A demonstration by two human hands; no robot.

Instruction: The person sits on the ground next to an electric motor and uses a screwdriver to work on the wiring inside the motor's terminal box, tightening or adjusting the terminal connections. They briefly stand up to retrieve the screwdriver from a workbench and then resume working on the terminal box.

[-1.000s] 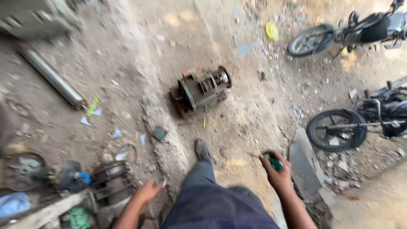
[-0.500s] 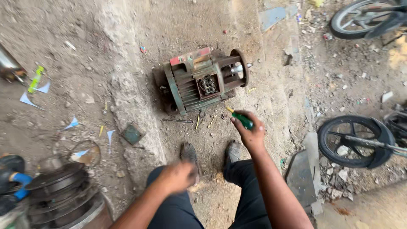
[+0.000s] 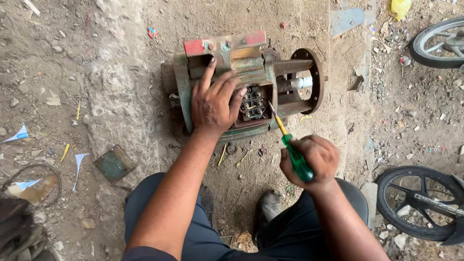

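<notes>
L hand spread flat on motor; R hand clamped on screwdriver, tip at terminals.

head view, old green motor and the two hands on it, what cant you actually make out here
- Old green and rust-brown electric motor, head view: the left hand covers the housing's middle; the underside is out of sight.
- Small terminal studs: too small to tell their state; the screwdriver tip is hard to place.
- Green-handled screwdriver: handle end buried in the right hand.
- Black spoked wheel: cut off by the frame's edge.
</notes>
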